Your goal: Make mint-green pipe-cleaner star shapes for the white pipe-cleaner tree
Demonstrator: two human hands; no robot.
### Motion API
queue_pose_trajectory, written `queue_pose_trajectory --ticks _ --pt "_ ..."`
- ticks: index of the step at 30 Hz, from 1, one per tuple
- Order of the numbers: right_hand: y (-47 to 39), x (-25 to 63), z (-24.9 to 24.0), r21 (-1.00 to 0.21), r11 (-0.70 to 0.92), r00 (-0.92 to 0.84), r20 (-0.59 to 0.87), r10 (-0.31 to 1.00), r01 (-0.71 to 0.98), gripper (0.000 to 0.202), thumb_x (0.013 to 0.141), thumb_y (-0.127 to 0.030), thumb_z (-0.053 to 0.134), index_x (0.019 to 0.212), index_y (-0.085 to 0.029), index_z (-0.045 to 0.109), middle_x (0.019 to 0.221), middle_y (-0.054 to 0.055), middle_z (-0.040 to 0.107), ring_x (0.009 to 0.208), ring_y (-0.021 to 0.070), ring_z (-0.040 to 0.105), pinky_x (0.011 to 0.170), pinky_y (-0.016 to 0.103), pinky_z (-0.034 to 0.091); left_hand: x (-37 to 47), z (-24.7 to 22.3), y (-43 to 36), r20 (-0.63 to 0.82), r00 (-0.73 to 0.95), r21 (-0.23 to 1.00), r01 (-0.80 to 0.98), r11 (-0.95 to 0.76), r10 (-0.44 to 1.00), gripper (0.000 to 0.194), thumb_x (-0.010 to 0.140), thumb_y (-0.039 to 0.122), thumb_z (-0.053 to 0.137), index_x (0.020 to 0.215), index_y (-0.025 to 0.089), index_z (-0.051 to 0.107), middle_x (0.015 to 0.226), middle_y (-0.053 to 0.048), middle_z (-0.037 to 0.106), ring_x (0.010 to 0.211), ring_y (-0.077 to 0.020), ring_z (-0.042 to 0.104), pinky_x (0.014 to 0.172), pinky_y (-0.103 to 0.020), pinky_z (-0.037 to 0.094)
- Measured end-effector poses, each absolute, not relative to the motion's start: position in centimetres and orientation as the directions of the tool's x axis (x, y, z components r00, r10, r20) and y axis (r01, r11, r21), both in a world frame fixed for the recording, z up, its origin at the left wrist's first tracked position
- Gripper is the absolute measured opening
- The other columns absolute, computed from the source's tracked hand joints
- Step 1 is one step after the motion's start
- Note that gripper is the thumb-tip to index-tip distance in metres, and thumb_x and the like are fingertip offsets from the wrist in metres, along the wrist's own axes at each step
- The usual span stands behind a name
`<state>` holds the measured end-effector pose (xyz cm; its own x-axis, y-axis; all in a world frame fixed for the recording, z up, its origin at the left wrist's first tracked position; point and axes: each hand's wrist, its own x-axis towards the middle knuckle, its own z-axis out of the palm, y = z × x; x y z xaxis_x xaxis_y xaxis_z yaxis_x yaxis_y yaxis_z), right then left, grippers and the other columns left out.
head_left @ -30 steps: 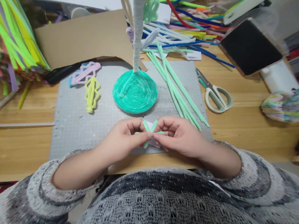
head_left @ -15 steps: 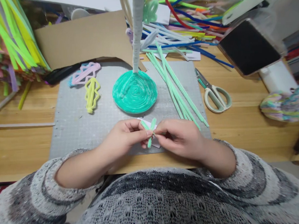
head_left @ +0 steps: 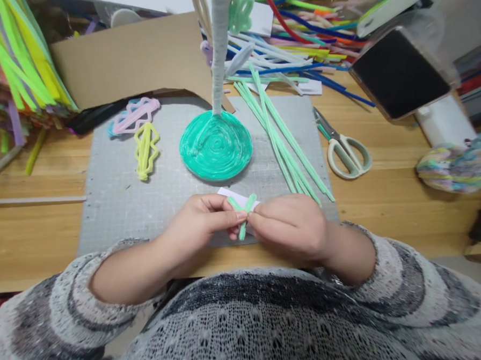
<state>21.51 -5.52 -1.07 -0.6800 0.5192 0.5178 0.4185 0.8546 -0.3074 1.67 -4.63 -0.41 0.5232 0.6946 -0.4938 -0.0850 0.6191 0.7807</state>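
Between my two hands is a small mint-green pipe cleaner piece, bent into a few short loops. My left hand pinches it with thumb and finger from the left. From the right, the closed fingertips of my right hand meet at its centre; part of the piece is hidden there. Beneath the hands lies a white slip of paper on the grey cutting mat. Just beyond stands a round teal coiled base with a white wrapped stem rising from it.
Mint-green pipe cleaners lie right of the base, beside scissors. Yellow and pink-lilac zigzag pieces rest at left. Cardboard, a pipe cleaner pile, a phone and a pipe cleaner bundle stand around the back.
My right hand has rolled over slightly at the centre of the green piece, its fingers now tucked under. My left hand keeps its pinch. The whole view has shifted a little.
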Motion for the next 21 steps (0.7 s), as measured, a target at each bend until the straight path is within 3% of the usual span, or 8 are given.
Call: queue_pose_trajectory --ticks 5,7,10,12,15,18,21 --pt "-5.6 20.7 -1.4 -0.71 0.561 -0.465 0.361 0.809 0.425 0.016 0.088 -0.019 0.057 0.104 -0.017 0.058 0.08 0.001 0.064 0.06 0.0087 0.056 0.053 0.021 0.046 1.6 -0.2 -4.4 -0.45 0.425 0.836 -0.11 0.538 0.785 0.019 0.074 0.028 0.074 0.063 0.015 0.064 0.06 0.002 0.061 0.06 -0.0092 0.054 0.064 -0.023 0.042" --pt "-5.7 20.6 -1.5 -0.784 0.48 -0.385 0.333 0.861 0.394 0.019 0.087 -0.019 0.06 0.105 -0.017 0.057 0.082 0.0 0.064 0.059 0.0078 0.056 0.051 0.019 0.046 1.5 -0.1 -4.3 -0.44 0.388 0.85 -0.109 0.515 0.81 0.019 0.074 0.028 0.074 0.065 0.015 0.064 0.061 0.002 0.062 0.061 -0.0091 0.054 0.065 -0.023 0.042" --pt "-5.6 20.7 -1.4 -0.758 0.5 -0.391 0.347 0.853 0.419 0.003 0.088 -0.017 0.059 0.09 -0.018 0.061 0.073 0.0 0.064 0.061 0.0095 0.058 0.055 0.021 0.047 1.6 0.1 -4.4 -0.455 0.395 0.831 -0.134 0.54 0.798 0.021 0.074 0.027 0.074 0.062 0.014 0.063 0.059 0.001 0.061 0.058 -0.0088 0.054 0.063 -0.022 0.042" --pt "-5.5 21.0 -1.4 -0.708 0.566 -0.432 0.392 0.812 0.422 0.008 0.089 -0.013 0.057 0.084 -0.018 0.062 0.071 0.001 0.065 0.065 0.0113 0.06 0.059 0.023 0.048 1.7 0.1 -4.4 -0.484 0.419 0.788 -0.173 0.591 0.768 0.022 0.073 0.027 0.074 0.06 0.014 0.061 0.056 0.001 0.061 0.055 -0.0087 0.053 0.06 -0.022 0.041" --pt "-5.5 21.2 -1.3 -0.665 0.63 -0.469 0.442 0.765 0.4 0.013 0.089 -0.009 0.053 0.09 -0.019 0.062 0.076 0.002 0.065 0.072 0.013 0.062 0.064 0.025 0.05 1.8 0.2 -4.4 -0.523 0.44 0.723 -0.224 0.654 0.73 0.022 0.072 0.026 0.074 0.059 0.014 0.06 0.056 0.001 0.061 0.054 -0.0087 0.054 0.059 -0.022 0.041" --pt "-5.8 20.8 -1.3 -0.75 0.532 -0.368 0.402 0.838 0.392 0.017 0.088 -0.016 0.059 0.104 -0.021 0.057 0.087 0.002 0.063 0.067 0.0111 0.058 0.058 0.024 0.049 1.9 0.1 -4.3 -0.511 0.405 0.723 -0.274 0.634 0.758 0.019 0.071 0.024 0.075 0.063 0.014 0.062 0.059 0.002 0.061 0.056 -0.0079 0.054 0.06 -0.021 0.042" --pt "-6.2 20.2 -1.3 -0.754 0.544 -0.286 0.465 0.838 0.368 0.026 0.081 -0.023 0.068 0.102 -0.021 0.053 0.086 0.002 0.059 0.066 0.0115 0.055 0.057 0.024 0.047 2.0 0.0 -4.2 -0.484 0.365 0.738 -0.317 0.595 0.795 0.015 0.072 0.023 0.074 0.068 0.015 0.063 0.061 0.003 0.06 0.059 -0.0075 0.054 0.061 -0.02 0.042"
